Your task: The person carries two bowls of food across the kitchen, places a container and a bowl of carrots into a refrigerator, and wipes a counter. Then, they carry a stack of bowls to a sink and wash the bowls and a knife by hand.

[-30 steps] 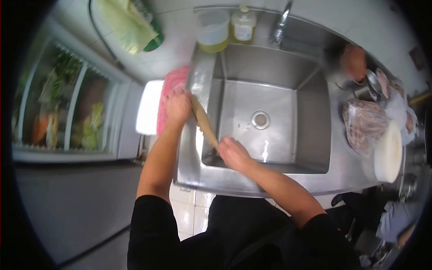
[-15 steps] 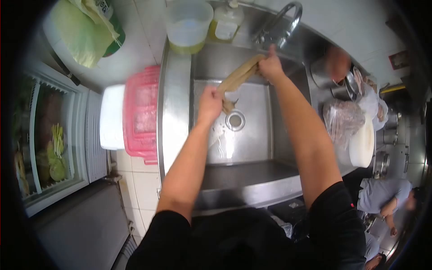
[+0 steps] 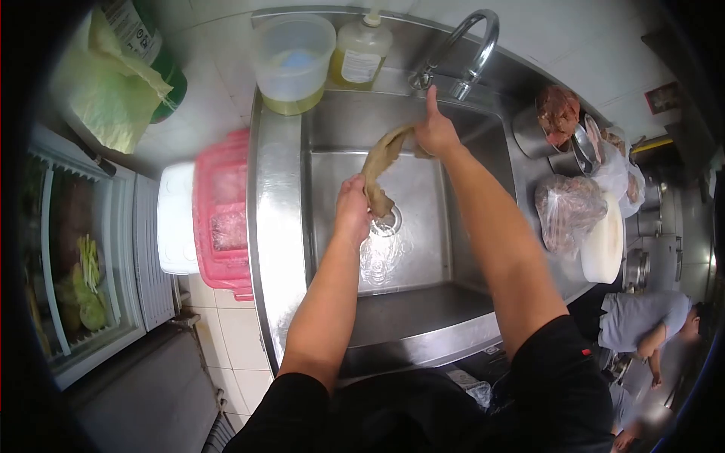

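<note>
Shifted partly over the drain [image 3: 393, 221], limp tan-brown cloth [image 3: 384, 157], creased, curved, both hands [image 3: 353, 209] gripping it.

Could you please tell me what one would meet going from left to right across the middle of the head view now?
Green vegetables, white box, red crate, left hand, tan cloth, right hand, plastic bag, thick white slab.

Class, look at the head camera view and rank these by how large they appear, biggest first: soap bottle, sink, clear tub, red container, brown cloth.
1. Sink
2. Red container
3. Clear tub
Soap bottle and brown cloth: smallest, but too alike to rank.
</note>
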Demonstrator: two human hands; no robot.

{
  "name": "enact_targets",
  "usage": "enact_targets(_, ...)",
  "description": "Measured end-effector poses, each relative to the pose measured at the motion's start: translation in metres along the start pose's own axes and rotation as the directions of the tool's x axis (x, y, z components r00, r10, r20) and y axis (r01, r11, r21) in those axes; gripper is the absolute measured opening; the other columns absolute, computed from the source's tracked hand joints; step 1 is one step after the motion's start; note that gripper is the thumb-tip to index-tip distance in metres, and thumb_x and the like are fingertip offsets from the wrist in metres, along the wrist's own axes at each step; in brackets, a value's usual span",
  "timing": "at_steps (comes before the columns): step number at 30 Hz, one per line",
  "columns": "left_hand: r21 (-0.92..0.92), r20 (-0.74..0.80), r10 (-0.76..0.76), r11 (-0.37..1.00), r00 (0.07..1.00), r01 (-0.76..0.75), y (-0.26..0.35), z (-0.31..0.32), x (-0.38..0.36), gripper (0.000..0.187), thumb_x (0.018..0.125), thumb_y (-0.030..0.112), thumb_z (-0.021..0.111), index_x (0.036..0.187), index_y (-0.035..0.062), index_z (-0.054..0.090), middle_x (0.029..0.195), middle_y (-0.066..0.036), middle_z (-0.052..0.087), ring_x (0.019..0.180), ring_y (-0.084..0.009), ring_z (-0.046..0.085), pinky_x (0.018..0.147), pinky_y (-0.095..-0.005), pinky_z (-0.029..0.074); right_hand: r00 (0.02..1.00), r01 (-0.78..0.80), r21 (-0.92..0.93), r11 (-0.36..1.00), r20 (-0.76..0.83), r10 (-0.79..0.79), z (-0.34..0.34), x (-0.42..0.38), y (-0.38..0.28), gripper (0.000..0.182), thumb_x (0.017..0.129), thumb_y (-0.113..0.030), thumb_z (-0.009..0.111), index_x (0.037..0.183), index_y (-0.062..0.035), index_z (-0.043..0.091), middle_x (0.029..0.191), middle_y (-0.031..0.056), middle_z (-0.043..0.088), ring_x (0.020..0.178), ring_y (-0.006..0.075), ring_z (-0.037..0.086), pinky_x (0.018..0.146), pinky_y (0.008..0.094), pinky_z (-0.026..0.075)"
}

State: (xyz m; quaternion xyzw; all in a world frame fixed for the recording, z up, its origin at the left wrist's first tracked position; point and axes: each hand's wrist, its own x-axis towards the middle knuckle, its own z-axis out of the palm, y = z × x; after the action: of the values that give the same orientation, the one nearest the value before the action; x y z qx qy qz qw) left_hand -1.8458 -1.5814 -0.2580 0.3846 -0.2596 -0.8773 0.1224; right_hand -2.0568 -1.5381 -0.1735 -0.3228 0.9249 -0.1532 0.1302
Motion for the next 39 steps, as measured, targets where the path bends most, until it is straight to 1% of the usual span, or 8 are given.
enact_targets(8, -0.067, 0.001, -0.100, 0.993, 0.995, 0.100, 0.015, 0.024, 0.028, 0.053, 0.097, 0.053, 0.050, 0.125, 0.0082, 0.052, 0.113, -0.008, 0.057, 0.090, -0.0232, 0.060, 0.077, -0.0435, 0.051, 0.995, -0.004, 0.174, 0.985, -0.094, 0.021, -0.005, 0.008, 0.002, 0.088, 0.082, -0.023, 0.060, 0.155, -0.0223, 0.010, 0.109, 0.0260, 0.065, 0.101, 0.0437, 0.062, 0.089, 0.0502, 0.048)
enact_targets(12, -0.185, 0.053, -0.144, 0.971, 0.988, 0.151, 0.029, 0.039, 0.016, 0.053, 0.096, 0.055, 0.051, 0.120, 0.0081, 0.056, 0.111, -0.008, 0.059, 0.092, -0.0237, 0.060, 0.078, -0.0418, 0.051, 0.965, 0.218, -0.277, 0.936, 0.203, -0.165, 0.011, -0.014, -0.009, 0.076, 0.082, -0.030, 0.065, 0.148, -0.0090, 0.034, 0.107, 0.0247, 0.067, 0.101, 0.0375, 0.065, 0.088, 0.0435, 0.052)
enact_targets(16, -0.144, 0.179, -0.088, 0.983, 0.980, 0.115, 0.020, 0.026, 0.059, 0.047, 0.096, 0.050, 0.052, 0.118, 0.0090, 0.058, 0.109, -0.009, 0.061, 0.094, -0.0241, 0.061, 0.081, -0.0391, 0.050, 0.977, -0.109, 0.490, 0.865, 0.212, 0.003, 0.072, -0.041, -0.023, 0.068, 0.086, -0.034, 0.065, 0.143, -0.0039, 0.043, 0.114, 0.0218, 0.065, 0.108, 0.0288, 0.064, 0.088, 0.0387, 0.051)
enact_targets(19, 0.178, 0.110, 0.135, 0.972, 0.985, -0.153, 0.030, 0.023, 0.080, 0.039, 0.095, 0.038, 0.057, 0.117, 0.0063, 0.060, 0.106, -0.011, 0.066, 0.097, -0.0284, 0.063, 0.084, -0.0388, 0.051, 0.990, -0.119, 0.914, 0.388, 0.139, -0.023, 0.068, -0.087, -0.047, 0.057, 0.090, -0.033, 0.063, 0.135, -0.0002, 0.052, 0.118, 0.0210, 0.064, 0.108, 0.0278, 0.063, 0.089, 0.0361, 0.050)
enact_targets(23, 0.787, 0.157, 0.618, 0.392, 0.770, -0.476, 0.069, 0.062, 0.074, 0.037, 0.091, 0.024, 0.060, 0.121, 0.0019, 0.058, 0.108, -0.019, 0.066, 0.103, -0.0396, 0.062, 0.092, -0.0431, 0.048, 0.998, 0.022, 0.681, 0.732, 0.032, -0.060, 0.045, -0.124, -0.006, 0.046, 0.093, -0.031, 0.061, 0.127, -0.0002, 0.059, 0.116, 0.0188, 0.066, 0.104, 0.0260, 0.064, 0.089, 0.0346, 0.050)
enact_targets(26, 0.678, 0.456, 0.840, -0.114, 0.293, -0.727, 0.087, 0.108, 0.076, 0.037, 0.089, 0.021, 0.060, 0.119, 0.0009, 0.055, 0.112, -0.021, 0.062, 0.104, -0.0361, 0.061, 0.087, -0.0418, 0.048, 0.989, -0.133, 0.609, 0.782, 0.134, 0.063, 0.055, -0.162, 0.053, 0.043, 0.092, -0.033, 0.061, 0.123, -0.0021, 0.062, 0.112, 0.0188, 0.067, 0.100, 0.0261, 0.066, 0.088, 0.0345, 0.051)
enact_targets(33, 0.805, 0.581, 0.318, -0.362, 0.750, -0.470, 0.147, 0.175, 0.127, 0.034, 0.087, 0.025, 0.055, 0.114, 0.0086, 0.066, 0.110, -0.022, 0.066, 0.105, -0.0390, 0.062, 0.093, -0.0441, 0.048, 0.920, -0.378, 0.383, 0.843, 0.253, 0.298, 0.032, -0.266, 0.152, 0.045, 0.091, -0.033, 0.063, 0.123, -0.0013, 0.062, 0.105, 0.0189, 0.070, 0.095, 0.0275, 0.068, 0.085, 0.0362, 0.052)
enact_targets(39, 0.603, 0.795, 0.188, -0.344, 0.577, -0.720, 0.151, 0.151, 0.223, 0.020, 0.087, 0.022, 0.055, 0.086, 0.0048, 0.065, 0.086, -0.018, 0.066, 0.082, -0.0346, 0.065, 0.074, -0.0427, 0.051, 0.885, -0.465, 0.489, 0.738, 0.275, 0.376, 0.030, -0.321, 0.182, 0.044, 0.091, -0.031, 0.064, 0.123, -0.0014, 0.062, 0.110, 0.0194, 0.069, 0.095, 0.0274, 0.069, 0.083, 0.0358, 0.053)
